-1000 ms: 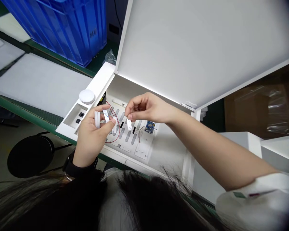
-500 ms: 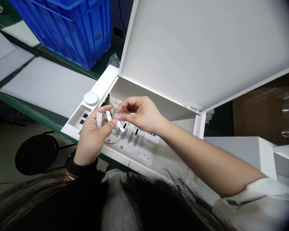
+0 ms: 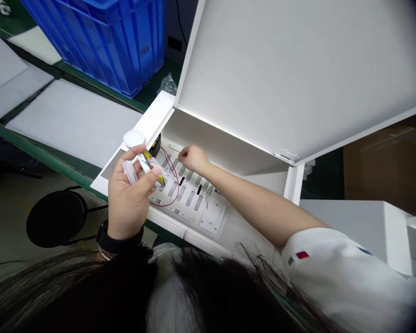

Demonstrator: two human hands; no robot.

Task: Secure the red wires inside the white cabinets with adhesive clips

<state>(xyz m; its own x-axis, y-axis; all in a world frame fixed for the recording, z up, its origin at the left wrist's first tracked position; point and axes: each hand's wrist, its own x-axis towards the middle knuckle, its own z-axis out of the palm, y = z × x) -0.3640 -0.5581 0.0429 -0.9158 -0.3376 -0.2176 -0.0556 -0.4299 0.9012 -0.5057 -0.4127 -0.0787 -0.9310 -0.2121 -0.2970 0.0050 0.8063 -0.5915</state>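
Observation:
My left hand (image 3: 128, 201) is closed around a few small white pieces: a plain white plastic piece (image 3: 129, 171) and a white strip with printed backing (image 3: 144, 163). It hangs over the near left edge of an open white cabinet (image 3: 154, 115). My right hand (image 3: 194, 158) reaches inside, its fingers pinched low at the far part of a white slotted panel (image 3: 183, 210). What those fingers hold, if anything, is hidden. A red wire (image 3: 178, 190) loops across the panel beside my left hand. A black and yellow part (image 3: 155, 146) sits inside the cabinet's left end.
The cabinet's large white lid (image 3: 280, 69) stands raised at the back. A round white disc (image 3: 134, 138) rests on the left ledge. Behind is a blue crate (image 3: 100, 46); white panels (image 3: 76, 120) lie on the green bench. A black stool (image 3: 57, 217) stands below left.
My right hand has left the pieces in my left hand and moved down and away into the cabinet, towards the slotted panel. My left hand still holds its white pieces.

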